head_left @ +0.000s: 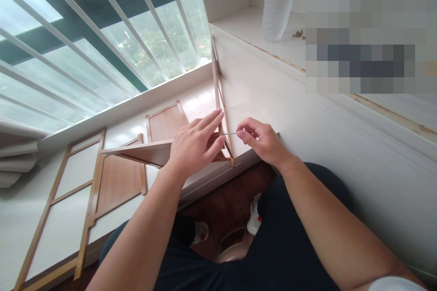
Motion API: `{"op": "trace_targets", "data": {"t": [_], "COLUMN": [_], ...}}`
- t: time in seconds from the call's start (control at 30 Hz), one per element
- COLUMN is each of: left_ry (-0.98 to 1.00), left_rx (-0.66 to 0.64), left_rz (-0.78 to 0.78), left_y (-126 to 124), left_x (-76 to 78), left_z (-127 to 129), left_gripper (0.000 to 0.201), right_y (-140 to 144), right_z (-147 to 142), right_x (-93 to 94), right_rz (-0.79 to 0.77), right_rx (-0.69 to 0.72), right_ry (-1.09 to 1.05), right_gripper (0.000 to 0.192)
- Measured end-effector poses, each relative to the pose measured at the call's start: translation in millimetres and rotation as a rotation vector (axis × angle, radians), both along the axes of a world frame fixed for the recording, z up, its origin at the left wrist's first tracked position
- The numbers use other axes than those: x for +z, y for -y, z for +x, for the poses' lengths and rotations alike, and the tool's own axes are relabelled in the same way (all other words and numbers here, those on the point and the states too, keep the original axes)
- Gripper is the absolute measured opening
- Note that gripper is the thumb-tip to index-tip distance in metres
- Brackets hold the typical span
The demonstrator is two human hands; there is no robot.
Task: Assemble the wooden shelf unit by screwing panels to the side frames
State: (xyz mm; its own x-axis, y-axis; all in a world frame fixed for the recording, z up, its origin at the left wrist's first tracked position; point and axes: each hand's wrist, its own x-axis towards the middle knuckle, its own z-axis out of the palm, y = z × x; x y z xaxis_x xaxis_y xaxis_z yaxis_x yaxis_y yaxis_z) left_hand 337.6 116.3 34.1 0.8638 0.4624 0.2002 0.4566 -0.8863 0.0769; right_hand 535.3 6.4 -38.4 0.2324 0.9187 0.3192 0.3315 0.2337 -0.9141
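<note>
My left hand (195, 144) rests with fingers stretched against an upright wooden panel (220, 100) that leans on the white cabinet side. A second wooden panel (139, 151) meets it at the corner under my palm. My right hand (261, 140) pinches a thin metal pin or tool (231, 134) whose tip points at the upright panel's edge, close to my left fingertips.
Flat wooden frames (78, 182) and brown panels (167, 122) lie on the white sill below the barred window (102, 32). A clear plastic bottle (277, 4) stands on the cabinet shelf at upper right. My legs and feet sit below, over a brown floor (232, 200).
</note>
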Motion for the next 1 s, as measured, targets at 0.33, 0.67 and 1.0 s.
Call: {"op": "trace_targets", "data": {"t": [0.33, 0.67, 1.0], "left_ry": [-0.002, 0.004, -0.003], "left_rx": [0.001, -0.006, 0.003], "left_rz": [0.001, 0.001, 0.001], "left_y": [0, 0, 0], "left_x": [-0.4, -0.5, -0.5], "left_z": [0, 0, 0], "left_gripper": [0.063, 0.062, 0.063], "right_y": [-1, -2, -3], "right_z": [13, 10, 5], "right_x": [-3.4, -2.4, -1.6], "right_rz": [0.044, 0.034, -0.059], "right_rx": [0.039, 0.047, 0.184], "right_ry": [0.128, 0.068, -0.190], "right_gripper": [0.039, 0.045, 0.058]}}
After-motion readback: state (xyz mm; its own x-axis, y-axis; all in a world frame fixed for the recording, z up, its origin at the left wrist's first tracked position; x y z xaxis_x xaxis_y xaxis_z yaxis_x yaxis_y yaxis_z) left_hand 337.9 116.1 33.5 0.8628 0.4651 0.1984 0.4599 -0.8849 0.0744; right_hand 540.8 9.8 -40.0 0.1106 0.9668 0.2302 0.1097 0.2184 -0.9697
